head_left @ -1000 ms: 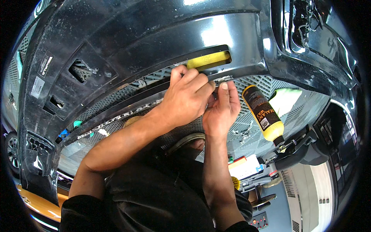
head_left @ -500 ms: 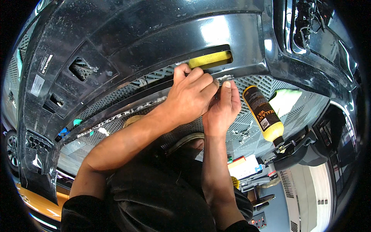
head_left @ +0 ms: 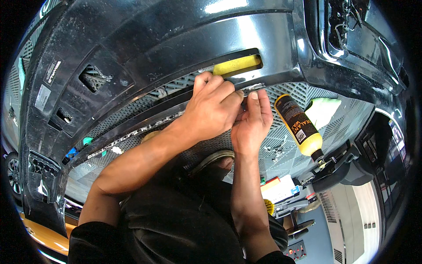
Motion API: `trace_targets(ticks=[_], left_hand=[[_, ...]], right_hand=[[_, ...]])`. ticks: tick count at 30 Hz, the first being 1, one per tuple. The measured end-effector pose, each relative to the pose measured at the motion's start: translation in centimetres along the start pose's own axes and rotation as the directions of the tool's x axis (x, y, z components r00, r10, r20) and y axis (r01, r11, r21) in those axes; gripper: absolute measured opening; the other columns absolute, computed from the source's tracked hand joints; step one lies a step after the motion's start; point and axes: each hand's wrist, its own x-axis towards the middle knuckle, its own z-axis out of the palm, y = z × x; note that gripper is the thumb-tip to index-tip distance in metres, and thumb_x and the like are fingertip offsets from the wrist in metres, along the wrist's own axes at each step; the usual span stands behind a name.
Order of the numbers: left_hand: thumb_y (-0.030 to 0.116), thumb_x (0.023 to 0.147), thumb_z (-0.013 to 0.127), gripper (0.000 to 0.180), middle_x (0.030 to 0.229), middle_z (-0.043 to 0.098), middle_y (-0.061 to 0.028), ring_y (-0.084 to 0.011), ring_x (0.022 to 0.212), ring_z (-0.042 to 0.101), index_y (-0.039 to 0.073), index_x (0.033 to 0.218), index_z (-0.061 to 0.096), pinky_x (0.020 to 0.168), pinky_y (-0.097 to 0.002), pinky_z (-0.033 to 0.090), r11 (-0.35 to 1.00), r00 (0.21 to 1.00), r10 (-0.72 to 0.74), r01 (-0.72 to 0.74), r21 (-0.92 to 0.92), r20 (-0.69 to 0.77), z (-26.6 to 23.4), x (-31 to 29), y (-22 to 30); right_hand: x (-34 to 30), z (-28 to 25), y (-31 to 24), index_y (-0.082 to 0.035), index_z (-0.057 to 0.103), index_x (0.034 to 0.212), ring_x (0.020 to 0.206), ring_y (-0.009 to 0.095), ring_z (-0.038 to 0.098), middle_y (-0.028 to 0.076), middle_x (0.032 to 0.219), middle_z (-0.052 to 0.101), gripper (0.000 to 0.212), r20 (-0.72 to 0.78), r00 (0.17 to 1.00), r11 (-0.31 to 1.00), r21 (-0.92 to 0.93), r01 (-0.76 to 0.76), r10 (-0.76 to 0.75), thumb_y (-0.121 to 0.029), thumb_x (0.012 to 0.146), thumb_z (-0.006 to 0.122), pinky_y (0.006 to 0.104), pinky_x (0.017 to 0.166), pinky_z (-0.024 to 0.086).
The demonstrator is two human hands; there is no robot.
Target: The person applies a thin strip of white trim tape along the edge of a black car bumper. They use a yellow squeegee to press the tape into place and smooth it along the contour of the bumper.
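Note:
A glossy black car bumper (head_left: 176, 53) spans the view in front of me, its narrow inner edge crusted with a pale, ragged strip of residue (head_left: 136, 125). My left hand (head_left: 213, 105) is closed at this edge, just below a slot in the bumper. Its curled fingers hide whatever is between them. Close against it, my right hand (head_left: 251, 125) is also closed, the thumb up beside a grey-white patch of residue (head_left: 254, 86). What its fingers pinch is too small and covered to make out. The two hands touch or nearly touch.
Right of my hands, a yellow-and-black bottle (head_left: 299, 125) lies by a pale green cloth (head_left: 323, 111) on the grey grated floor (head_left: 281, 143). A yellow piece (head_left: 237, 65) shows through the slot. Behind me are a black chair (head_left: 343, 171) and an orange car (head_left: 44, 235).
The view has shifted slightly. Both hands stay closed at the same stretch of edge, with only small finger movements; the left fingertips sit a little further left.

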Motion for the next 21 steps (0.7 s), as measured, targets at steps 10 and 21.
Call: trace_targets(ticks=[10, 21], left_hand=[[0.009, 0.081, 0.076, 0.019, 0.085, 0.059, -0.0025, -0.0233, 0.088, 0.059, 0.001, 0.098, 0.077, 0.096, -0.0462, 0.039, 1.000, 0.999, 0.007, -0.007, 0.011, 0.033, 0.3, -0.1, -0.1], [0.012, 0.079, 0.077, 0.019, 0.085, 0.060, 0.0002, -0.0203, 0.087, 0.058, 0.004, 0.096, 0.075, 0.093, -0.0459, 0.036, 1.000, 1.000, 0.015, -0.015, 0.019, 0.002, 0.7, 0.0, 0.2]], right_hand=[[0.3, 0.5, 0.5, 0.004, 0.063, 0.126, 0.092, 0.009, 0.067, 0.006, 0.108, 0.072, 0.020, -0.051, 0.999, 0.999, 0.046, 0.017, -0.015, -0.011, 0.115, 0.055, 0.0251, 0.080, 0.055], [0.5, -0.5, 1.2, 0.005, 0.061, 0.127, 0.095, 0.012, 0.068, 0.008, 0.109, 0.071, 0.022, -0.036, 0.999, 0.999, 0.031, 0.036, -0.035, -0.013, 0.116, 0.053, 0.0289, 0.084, 0.057]])
